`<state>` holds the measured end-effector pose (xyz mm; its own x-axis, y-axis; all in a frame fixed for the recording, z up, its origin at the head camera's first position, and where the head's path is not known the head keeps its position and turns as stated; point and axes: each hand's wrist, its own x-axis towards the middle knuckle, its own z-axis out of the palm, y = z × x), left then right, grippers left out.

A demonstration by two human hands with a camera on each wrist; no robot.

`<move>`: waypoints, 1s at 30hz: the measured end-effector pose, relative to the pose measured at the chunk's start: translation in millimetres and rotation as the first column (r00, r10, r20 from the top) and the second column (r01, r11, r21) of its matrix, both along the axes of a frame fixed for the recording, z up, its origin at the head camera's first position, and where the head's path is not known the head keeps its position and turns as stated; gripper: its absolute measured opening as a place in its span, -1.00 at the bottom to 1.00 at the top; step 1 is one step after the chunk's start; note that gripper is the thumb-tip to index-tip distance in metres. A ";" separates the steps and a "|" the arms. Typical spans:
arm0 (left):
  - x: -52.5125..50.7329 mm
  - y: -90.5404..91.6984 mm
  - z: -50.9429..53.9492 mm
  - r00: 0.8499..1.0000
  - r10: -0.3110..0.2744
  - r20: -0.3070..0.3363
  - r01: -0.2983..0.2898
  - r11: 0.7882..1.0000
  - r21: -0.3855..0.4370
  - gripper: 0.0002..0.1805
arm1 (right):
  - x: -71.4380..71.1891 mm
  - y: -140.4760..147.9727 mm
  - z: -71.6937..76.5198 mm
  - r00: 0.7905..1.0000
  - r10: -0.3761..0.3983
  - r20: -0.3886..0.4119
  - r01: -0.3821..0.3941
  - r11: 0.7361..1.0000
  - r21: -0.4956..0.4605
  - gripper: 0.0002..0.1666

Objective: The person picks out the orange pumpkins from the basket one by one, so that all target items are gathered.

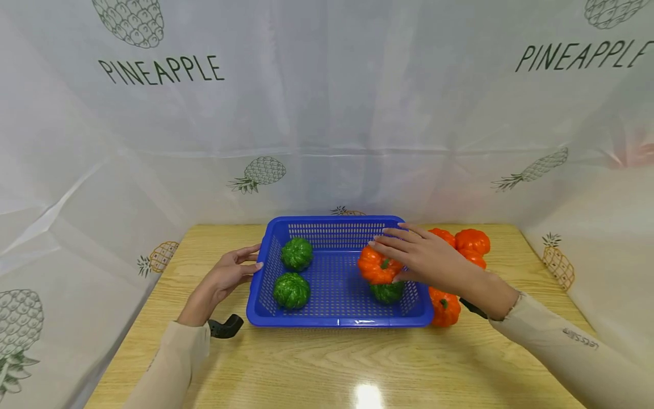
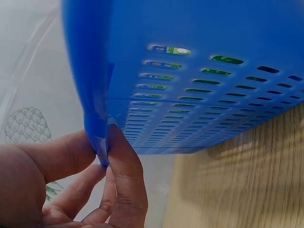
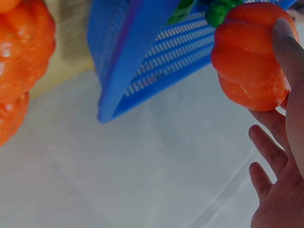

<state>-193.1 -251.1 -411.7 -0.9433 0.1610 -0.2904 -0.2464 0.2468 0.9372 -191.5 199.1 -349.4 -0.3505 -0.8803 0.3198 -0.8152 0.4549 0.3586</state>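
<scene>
A blue plastic basket with slotted walls stands on the wooden table. My left hand pinches its left rim; in the left wrist view the thumb and fingers lie on either side of the edge. My right hand holds an orange pumpkin with a green stem over the right part of the basket. The right wrist view shows the thumb against this pumpkin. Below it, partly hidden, is a green pumpkin. Two more green pumpkins, one rear and one front, sit at the basket's left side.
Right of the basket, several orange pumpkins lie on the table, including one at the back and one near the front. My right forearm partly covers the group. A white curtain printed with pineapples hangs behind the table.
</scene>
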 end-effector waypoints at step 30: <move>0.9 0.3 1.8 1.000 0.002 -0.001 -0.002 1.000 -0.003 -0.31 | 36.3 99.5 -19.6 0.991 -0.127 0.036 0.132 0.955 -0.267 -0.10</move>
